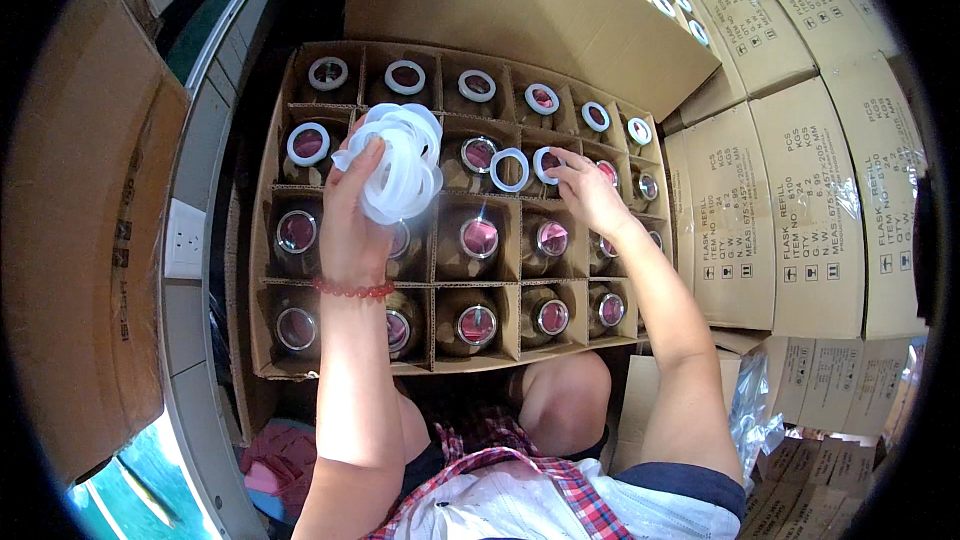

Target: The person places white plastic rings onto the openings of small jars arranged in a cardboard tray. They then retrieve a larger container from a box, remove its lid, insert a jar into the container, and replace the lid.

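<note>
A divided cardboard carton (345, 373) in front of me holds glass flask liners, one per cell, mouths upward. My left hand (352, 215) grips a thick bunch of translucent white plastic rings (402, 168) above the carton's left half. Second row from the back, my right hand (590, 195) has its fingers closed on a white ring (539, 162) at a liner's mouth. Just left of it, a loose ring (509, 188) rests tilted by a divider. The back-row liners wear white rings (405, 88); nearer ones, such as this liner (478, 265), show bare silvery rims.
Another carton (520, 10) with ringed liners stands behind, its flap raised. Sealed cartons (810, 210) are stacked at the right. A large cardboard box (90, 210) and a grey panel with a white socket (184, 238) flank the left. Pink cloth (285, 460) lies low left.
</note>
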Demonstrator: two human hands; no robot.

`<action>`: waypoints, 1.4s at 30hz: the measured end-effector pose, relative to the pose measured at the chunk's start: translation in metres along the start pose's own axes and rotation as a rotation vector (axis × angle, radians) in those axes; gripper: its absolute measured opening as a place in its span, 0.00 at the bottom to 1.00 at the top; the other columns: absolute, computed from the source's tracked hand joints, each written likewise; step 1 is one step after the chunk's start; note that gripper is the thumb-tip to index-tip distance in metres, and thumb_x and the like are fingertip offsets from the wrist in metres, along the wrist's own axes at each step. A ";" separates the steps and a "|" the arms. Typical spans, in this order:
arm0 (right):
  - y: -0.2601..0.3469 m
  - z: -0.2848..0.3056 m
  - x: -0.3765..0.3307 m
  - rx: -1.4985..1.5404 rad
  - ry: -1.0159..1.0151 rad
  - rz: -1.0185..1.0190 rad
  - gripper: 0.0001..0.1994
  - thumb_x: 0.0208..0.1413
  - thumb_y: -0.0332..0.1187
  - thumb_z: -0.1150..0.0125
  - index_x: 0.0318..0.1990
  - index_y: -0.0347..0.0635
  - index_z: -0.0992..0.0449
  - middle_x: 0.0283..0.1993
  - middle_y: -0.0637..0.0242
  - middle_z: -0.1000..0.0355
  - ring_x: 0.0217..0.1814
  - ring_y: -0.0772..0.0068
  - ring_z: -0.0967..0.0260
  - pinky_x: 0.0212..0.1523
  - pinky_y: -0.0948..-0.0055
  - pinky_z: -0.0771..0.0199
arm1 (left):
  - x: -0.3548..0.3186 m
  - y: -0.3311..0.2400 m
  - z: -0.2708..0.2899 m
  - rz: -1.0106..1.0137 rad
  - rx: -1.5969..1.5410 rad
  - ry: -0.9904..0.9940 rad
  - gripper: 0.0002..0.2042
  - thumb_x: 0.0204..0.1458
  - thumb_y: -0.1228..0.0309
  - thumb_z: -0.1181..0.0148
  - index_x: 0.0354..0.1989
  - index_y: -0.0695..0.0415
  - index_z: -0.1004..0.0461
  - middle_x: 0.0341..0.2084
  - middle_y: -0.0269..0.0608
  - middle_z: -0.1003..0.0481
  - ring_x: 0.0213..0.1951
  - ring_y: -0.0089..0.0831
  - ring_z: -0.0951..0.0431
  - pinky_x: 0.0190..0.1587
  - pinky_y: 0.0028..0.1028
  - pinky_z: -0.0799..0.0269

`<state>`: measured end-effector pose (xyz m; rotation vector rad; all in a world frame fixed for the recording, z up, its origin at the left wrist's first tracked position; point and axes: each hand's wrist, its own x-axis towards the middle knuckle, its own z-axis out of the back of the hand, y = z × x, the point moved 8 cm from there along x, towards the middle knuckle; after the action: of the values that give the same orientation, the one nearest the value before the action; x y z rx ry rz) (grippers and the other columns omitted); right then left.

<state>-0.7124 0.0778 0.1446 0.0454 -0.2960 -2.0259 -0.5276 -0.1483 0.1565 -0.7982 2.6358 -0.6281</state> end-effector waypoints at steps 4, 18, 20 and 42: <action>0.005 0.005 0.007 -0.085 -0.021 -0.038 0.13 0.47 0.26 0.41 0.43 0.40 0.26 0.55 0.58 0.31 0.56 0.53 0.34 0.53 0.60 0.32 | -0.001 0.000 0.001 0.001 0.012 -0.026 0.19 0.54 0.67 0.41 0.53 0.61 0.31 0.45 0.41 0.25 0.45 0.34 0.23 0.43 0.35 0.24; 0.010 -0.003 0.036 0.414 -0.104 -0.294 0.15 0.49 0.30 0.36 0.46 0.39 0.24 0.39 0.59 0.26 0.35 0.64 0.26 0.36 0.70 0.27 | -0.002 -0.005 0.001 0.008 0.010 -0.037 0.20 0.54 0.67 0.41 0.54 0.61 0.32 0.44 0.42 0.25 0.45 0.35 0.23 0.43 0.37 0.23; 0.009 0.007 0.044 0.422 -0.221 -0.284 0.13 0.49 0.27 0.37 0.44 0.39 0.23 0.38 0.59 0.26 0.35 0.63 0.26 0.36 0.71 0.27 | -0.001 -0.006 0.004 -0.006 -0.001 -0.058 0.20 0.54 0.67 0.41 0.54 0.61 0.33 0.45 0.43 0.25 0.45 0.35 0.23 0.43 0.38 0.22; 0.088 -0.022 0.059 -0.168 -0.096 0.120 0.14 0.49 0.30 0.44 0.44 0.37 0.24 0.51 0.61 0.31 0.54 0.59 0.36 0.54 0.61 0.33 | -0.002 -0.006 0.011 0.020 -0.171 -0.048 0.19 0.54 0.68 0.41 0.52 0.61 0.31 0.48 0.46 0.26 0.48 0.40 0.24 0.43 0.42 0.20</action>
<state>-0.6592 -0.0163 0.1495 -0.1709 -0.1836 -1.9301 -0.5186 -0.1552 0.1509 -0.8226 2.6762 -0.3764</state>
